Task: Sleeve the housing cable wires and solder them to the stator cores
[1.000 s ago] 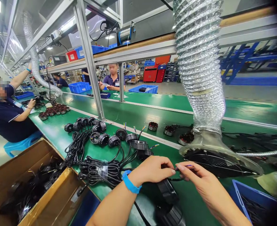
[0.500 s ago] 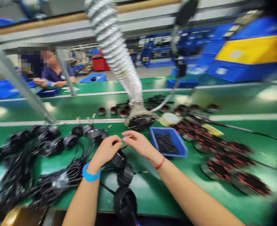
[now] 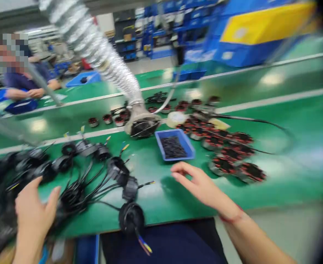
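The left hand [image 3: 33,211] is low at the left, over the near edge of the green table [image 3: 287,154]. Its fingers point up and the thumb stands apart from them, so the hand is wide open and it has nothing in its grasp. It is just beside a bundle of black cables [image 3: 73,196]; the picture is blurred there, and I cannot tell if the palm touches them.

The right hand [image 3: 202,183] hovers above the table with the palm down and the fingers stretched forward, also open and empty. It is near the blue tray [image 3: 177,158], which holds small dark pieces, but it does not touch it.

The cables run to a row of round black housings [image 3: 117,170] that lie between the two hands. One more housing [image 3: 131,217] sits at the very edge of the table, and its coloured wire ends [image 3: 145,247] hang over the edge.

To the right of the tray lies a group of red-wound stators [image 3: 232,154]. Behind the tray a silver duct hose [image 3: 106,62] comes down to a hood [image 3: 142,124] that rests on the table. Far at the left, a co-worker [image 3: 21,80] sits with both forearms on another table.
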A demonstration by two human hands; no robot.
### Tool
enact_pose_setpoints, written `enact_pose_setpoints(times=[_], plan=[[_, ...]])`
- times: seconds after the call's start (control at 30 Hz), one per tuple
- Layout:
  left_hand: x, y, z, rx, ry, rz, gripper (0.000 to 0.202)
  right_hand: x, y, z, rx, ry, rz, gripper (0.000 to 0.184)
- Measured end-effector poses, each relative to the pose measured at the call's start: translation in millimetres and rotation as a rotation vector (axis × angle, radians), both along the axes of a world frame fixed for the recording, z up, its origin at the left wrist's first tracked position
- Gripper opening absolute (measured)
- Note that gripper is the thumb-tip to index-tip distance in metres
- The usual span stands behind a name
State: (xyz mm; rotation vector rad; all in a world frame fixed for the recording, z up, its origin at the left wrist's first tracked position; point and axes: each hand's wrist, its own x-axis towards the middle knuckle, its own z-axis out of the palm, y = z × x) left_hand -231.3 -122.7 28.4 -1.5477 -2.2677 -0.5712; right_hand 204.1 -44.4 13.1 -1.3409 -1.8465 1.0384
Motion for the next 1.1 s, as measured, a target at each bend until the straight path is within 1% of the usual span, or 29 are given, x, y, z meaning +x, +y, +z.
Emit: enact_pose_setpoints(times=[0.07,0.13,0.2,0.27,0.33,0.4,0.47,0.53,0.57,0.7,0.8,0.93,1.0,1.1], plan=[[-23,-31,-7.4,-0.259,0.021,0.017,0.070,5,-7,-11.0,-0.132,-0.034,0.057,0.028],[-33,-56,-12.8,-0.464,-0.029,-0.028,0.076,3,-3,-22.8,-0.207,-0.030,0.032,0.038],[-32,-71,-14.6,-0.575,-0.001,-0.053,0.082,-7,3,-30.1,-0.265,-0.033,0.031,0.042],[-24,-78,-13.2,-0.631,0.088,-0.044,0.083,-22,5,-30.0,-0.278,-0.028,0.061,0.043],[-15,-80,-10.9,-0.651,0.162,-0.025,0.077,-37,0,-23.9,-0.274,-0.019,0.161,0.041],[-11,-79,-9.9,-0.647,0.191,-0.002,0.070,-48,-8,-15.8,-0.309,-0.021,0.335,0.039],[-12,-78,-10.2,-0.622,0.199,0.041,0.065,-55,-16,-9.0,-0.368,-0.038,0.505,0.039],[-19,-75,-10.4,-0.596,0.187,0.118,0.063,-59,-21,-4.7,-0.398,-0.056,0.591,0.039],[-24,-73,-10.2,-0.587,0.169,0.166,0.062,-61,-22,-3.5,-0.394,-0.064,0.597,0.039],[-44,-66,-6.2,-0.552,0.075,0.374,0.061,-66,-21,-1.0,-0.358,-0.085,0.544,0.041],[-59,-61,-1.2,-0.497,0.024,0.499,0.065,-65,-20,0.6,-0.355,-0.104,0.572,0.040],[-77,-55,6.0,-0.466,-0.103,0.615,0.071,-56,-17,-0.1,-0.365,-0.105,0.614,0.039],[-85,-54,10.4,-0.463,-0.161,0.667,0.073,-47,-13,-2.8,-0.385,-0.090,0.606,0.039],[-95,-54,19.1,-0.462,-0.190,0.727,0.078,-30,-8,-9.6,-0.422,-0.056,0.574,0.041]])
